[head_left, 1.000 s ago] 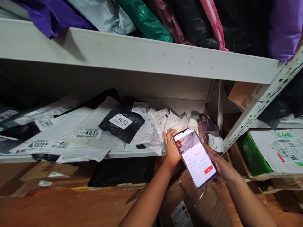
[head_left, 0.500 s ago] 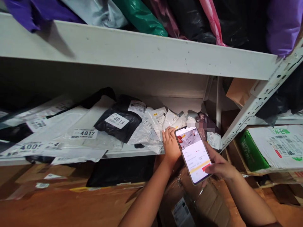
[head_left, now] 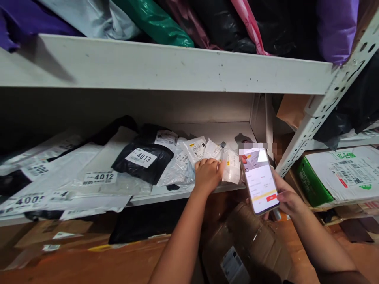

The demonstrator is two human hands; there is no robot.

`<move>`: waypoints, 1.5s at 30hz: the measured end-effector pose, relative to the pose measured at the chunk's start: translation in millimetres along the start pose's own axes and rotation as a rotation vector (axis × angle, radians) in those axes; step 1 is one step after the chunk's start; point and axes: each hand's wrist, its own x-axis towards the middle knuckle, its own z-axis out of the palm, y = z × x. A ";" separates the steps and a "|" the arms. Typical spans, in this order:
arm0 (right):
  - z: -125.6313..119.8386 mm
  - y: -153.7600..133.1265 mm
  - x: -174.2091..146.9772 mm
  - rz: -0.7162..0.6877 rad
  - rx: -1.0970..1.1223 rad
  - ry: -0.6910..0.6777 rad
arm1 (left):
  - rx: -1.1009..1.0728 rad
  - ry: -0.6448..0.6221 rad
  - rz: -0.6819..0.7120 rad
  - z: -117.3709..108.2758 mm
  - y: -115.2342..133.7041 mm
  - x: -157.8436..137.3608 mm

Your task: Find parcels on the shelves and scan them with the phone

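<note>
My right hand [head_left: 286, 197] grips a smartphone [head_left: 260, 183] upright, its lit screen facing me. The screen shows a small picture of a label at the top and a red button low down, with my thumb at the phone's lower right edge. Over the shelf edge, my left hand [head_left: 209, 175] has its fingers curled and its thumb against a small white plastic parcel [head_left: 232, 165] with a printed label. Just behind those fingers lie other small white labelled parcels [head_left: 195, 148]. To the left rests a black parcel [head_left: 142, 157] tagged 4013.
Flat white parcels [head_left: 100, 177] with number labels overlap along the lower shelf. A white metal beam [head_left: 166, 65] crosses above, carrying coloured bags. A perforated post [head_left: 314, 114] and a green-and-white box [head_left: 340, 177] stand right. Below sits a cardboard carton [head_left: 245, 240].
My right hand has moved the phone right and slightly up, away from my left hand. The small white parcel beside my left thumb now shows clearly. The whole view has shifted slightly.
</note>
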 end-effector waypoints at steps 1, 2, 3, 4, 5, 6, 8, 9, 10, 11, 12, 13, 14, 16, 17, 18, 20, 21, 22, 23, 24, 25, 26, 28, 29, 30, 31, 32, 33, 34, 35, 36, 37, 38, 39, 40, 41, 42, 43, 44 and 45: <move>-1.4 -1.8 -0.9 -0.028 0.004 0.044 | -0.007 -0.019 -0.022 -1.2 2.1 -0.4; -2.8 -3.3 -1.5 -0.052 -0.004 0.087 | -0.010 -0.040 -0.041 -1.5 5.0 -1.2; -4.2 -4.7 -1.8 -0.070 -0.017 0.124 | -0.011 -0.060 -0.058 -1.2 8.4 -2.1; -5.5 -5.9 -1.9 -0.084 -0.032 0.157 | -0.013 -0.079 -0.071 -0.4 11.9 -3.0; -6.8 -6.8 -1.7 -0.090 -0.048 0.182 | -0.018 -0.099 -0.083 0.5 15.1 -3.6; -8.1 -7.5 -1.4 -0.091 -0.066 0.200 | -0.025 -0.114 -0.096 1.4 17.5 -3.8; -10.5 -8.3 -0.6 -0.081 -0.093 0.210 | -0.050 -0.131 -0.121 3.1 19.5 -3.0; -11.7 -8.3 -0.2 -0.079 -0.098 0.202 | -0.068 -0.130 -0.125 4.1 19.1 -2.3; -12.9 -8.1 0.0 -0.079 -0.098 0.191 | -0.088 -0.120 -0.125 5.4 17.8 -1.6; -14.1 -7.5 0.2 -0.079 -0.096 0.183 | -0.108 -0.100 -0.122 7.4 16.2 -1.1; -15.2 -6.8 0.2 -0.081 -0.092 0.176 | -0.125 -0.061 -0.115 10.3 14.4 -1.2; -16.2 -5.8 0.1 -0.077 -0.092 0.173 | -0.136 -0.005 -0.106 14.1 13.1 -1.8; -17.0 -4.6 0.1 -0.071 -0.095 0.173 | -0.142 0.067 -0.095 18.9 12.4 -3.2; -17.1 -2.2 0.6 -0.051 -0.100 0.179 | -0.133 0.242 -0.081 30.2 13.9 -7.6; -16.2 -1.0 1.3 -0.041 -0.098 0.181 | -0.118 0.328 -0.081 36.1 16.0 -10.2; -14.5 0.1 2.6 -0.028 -0.091 0.179 | -0.100 0.400 -0.081 41.8 18.6 -12.7; -9.4 2.1 6.4 0.008 -0.072 0.162 | -0.065 0.482 -0.078 51.4 23.8 -16.7; -6.4 3.1 8.9 0.034 -0.063 0.148 | -0.058 0.494 -0.072 55.3 25.5 -18.0; -3.3 4.1 11.6 0.063 -0.056 0.132 | -0.059 0.493 -0.063 58.6 26.3 -18.7; -0.5 5.2 14.4 0.093 -0.052 0.114 | -0.066 0.486 -0.054 61.5 26.1 -19.1; 1.8 6.4 17.1 0.121 -0.049 0.098 | -0.076 0.475 -0.047 64.0 25.0 -19.1; 3.5 7.8 19.5 0.145 -0.049 0.084 | -0.087 0.461 -0.038 66.4 23.2 -18.9; 4.6 9.2 21.6 0.164 -0.050 0.072 | -0.099 0.443 -0.024 68.7 20.9 -18.6; 5.2 12.1 24.3 0.191 -0.057 0.047 | -0.137 0.415 -0.002 73.1 16.3 -18.1; 4.9 13.3 25.0 0.201 -0.060 0.036 | -0.165 0.412 -0.002 75.1 14.5 -17.9; 4.4 14.2 25.4 0.203 -0.064 0.030 | -0.196 0.416 -0.008 77.0 13.1 -17.7; 3.9 14.8 25.7 0.200 -0.068 0.026 | -0.225 0.426 -0.019 78.7 12.2 -17.6; 3.3 15.1 25.8 0.198 -0.070 0.022 | -0.250 0.438 -0.031 80.1 11.8 -17.5; 2.7 15.1 25.9 0.197 -0.070 0.019 | -0.267 0.449 -0.037 81.2 11.7 -17.3; 2.2 14.9 25.9 0.197 -0.070 0.020 | -0.274 0.457 -0.037 81.9 11.9 -17.1; 1.8 14.6 26.0 0.195 -0.069 0.022 | -0.272 0.460 -0.032 82.2 12.2 -16.9; 1.4 14.2 26.1 0.195 -0.065 0.025 | -0.265 0.460 -0.025 82.2 12.6 -16.6; 1.1 13.9 26.2 0.196 -0.063 0.030 | -0.253 0.458 -0.019 82.1 13.0 -16.4; 0.9 13.7 26.3 0.193 -0.062 0.037 | -0.242 0.454 -0.014 81.8 13.3 -16.2; 0.8 13.6 26.4 0.190 -0.062 0.041 | -0.233 0.449 -0.010 81.7 13.5 -16.0; 0.8 13.6 26.4 0.189 -0.061 0.040 | -0.228 0.445 -0.008 81.6 13.4 -15.9; 0.8 13.7 26.4 0.182 -0.061 0.042 | -0.230 0.442 -0.008 81.9 13.2 -15.7; 1.0 13.8 26.4 0.171 -0.061 0.047 | -0.239 0.442 -0.012 82.3 12.7 -15.7; 1.3 14.1 26.4 0.160 -0.062 0.051 | -0.253 0.443 -0.019 83.0 12.1 -15.6; 1.6 14.3 26.4 0.153 -0.062 0.053 | -0.271 0.445 -0.027 83.8 11.3 -15.6; 1.8 14.5 26.3 0.150 -0.060 0.052 | -0.289 0.448 -0.034 84.7 10.6 -15.6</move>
